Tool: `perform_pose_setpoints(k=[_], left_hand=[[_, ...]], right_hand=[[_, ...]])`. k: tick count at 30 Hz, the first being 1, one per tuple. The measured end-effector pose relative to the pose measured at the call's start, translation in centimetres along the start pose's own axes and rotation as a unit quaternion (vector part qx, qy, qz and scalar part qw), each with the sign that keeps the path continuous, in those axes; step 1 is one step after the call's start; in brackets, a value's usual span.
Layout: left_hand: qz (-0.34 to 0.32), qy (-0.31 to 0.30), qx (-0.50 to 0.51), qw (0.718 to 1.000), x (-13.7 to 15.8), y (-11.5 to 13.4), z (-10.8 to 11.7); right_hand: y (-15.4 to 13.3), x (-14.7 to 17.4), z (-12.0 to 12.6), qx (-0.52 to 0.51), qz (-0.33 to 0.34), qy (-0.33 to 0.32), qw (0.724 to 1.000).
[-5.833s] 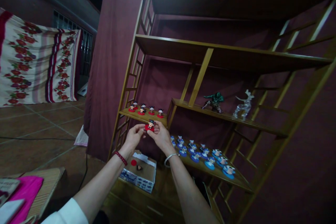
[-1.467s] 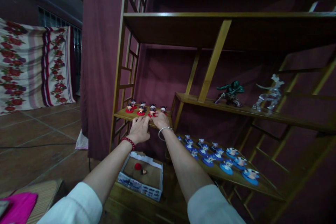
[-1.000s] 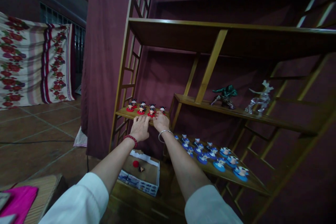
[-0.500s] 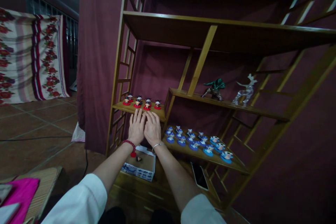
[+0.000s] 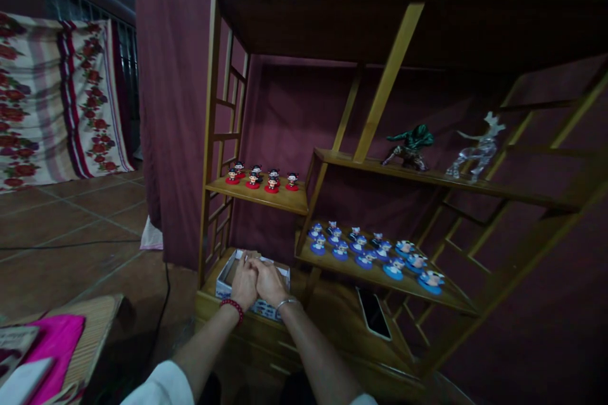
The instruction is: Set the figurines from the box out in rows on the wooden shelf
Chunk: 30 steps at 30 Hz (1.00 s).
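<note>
Over the open cardboard box, my left hand and my right hand are close together, their sides touching. The fingers of both are curled inward, and what they hold, if anything, is hidden by the hands. The box has pale rims and a printed blue-and-white front, and stands on the cabinet's lower left surface. Its inside is mostly covered by my hands. Above and behind, several small red-based figurines stand in two rows on the little left shelf.
Several blue and purple-based figurines fill the lower right shelf. A dark green crouching statuette and a clear deer figure stand higher up. Below lies a phone. At the left is a woven-top stool with pink cloth.
Both hands have come down from the front of the small left shelf to the box. The small dark figurine seen inside the box is now out of sight. The view has shifted slightly.
</note>
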<state>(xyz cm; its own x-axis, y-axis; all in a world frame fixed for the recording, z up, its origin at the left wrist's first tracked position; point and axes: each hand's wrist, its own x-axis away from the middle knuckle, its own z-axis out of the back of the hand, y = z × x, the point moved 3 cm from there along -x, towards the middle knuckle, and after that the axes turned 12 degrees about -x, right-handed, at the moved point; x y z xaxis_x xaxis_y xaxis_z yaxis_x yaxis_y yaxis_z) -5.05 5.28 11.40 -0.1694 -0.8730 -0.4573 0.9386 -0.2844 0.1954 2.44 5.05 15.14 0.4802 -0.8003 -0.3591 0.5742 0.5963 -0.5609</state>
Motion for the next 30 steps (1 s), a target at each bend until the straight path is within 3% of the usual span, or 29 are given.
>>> perform_pose_setpoints(k=[3,5,11,18,25,30], left_hand=[[0.011,-0.085,0.000,0.996,0.8,-0.2,-1.8],[0.036,-0.107,0.005,0.994,1.0,-0.5,-2.7],[0.104,-0.098,-0.006,0.990,1.4,-2.4,-5.7],[0.132,-0.104,-0.044,0.985,2.5,-4.3,-8.9],[0.143,-0.054,-0.049,0.987,2.5,-5.6,-10.6],[0.170,-0.076,0.028,0.982,2.4,-5.8,-11.2]], right_hand=[[1.8,0.2,-1.7,-0.042,-0.064,-0.039,0.996],[2.9,0.1,-2.6,-0.055,-0.085,-0.050,0.994],[7.4,-0.8,-5.1,-0.032,-0.144,-0.049,0.988],[12.7,-1.9,-8.0,0.003,-0.226,-0.086,0.970],[15.1,-3.1,-10.3,0.033,-0.258,-0.122,0.958],[16.2,-3.4,-11.3,0.055,-0.268,-0.138,0.952]])
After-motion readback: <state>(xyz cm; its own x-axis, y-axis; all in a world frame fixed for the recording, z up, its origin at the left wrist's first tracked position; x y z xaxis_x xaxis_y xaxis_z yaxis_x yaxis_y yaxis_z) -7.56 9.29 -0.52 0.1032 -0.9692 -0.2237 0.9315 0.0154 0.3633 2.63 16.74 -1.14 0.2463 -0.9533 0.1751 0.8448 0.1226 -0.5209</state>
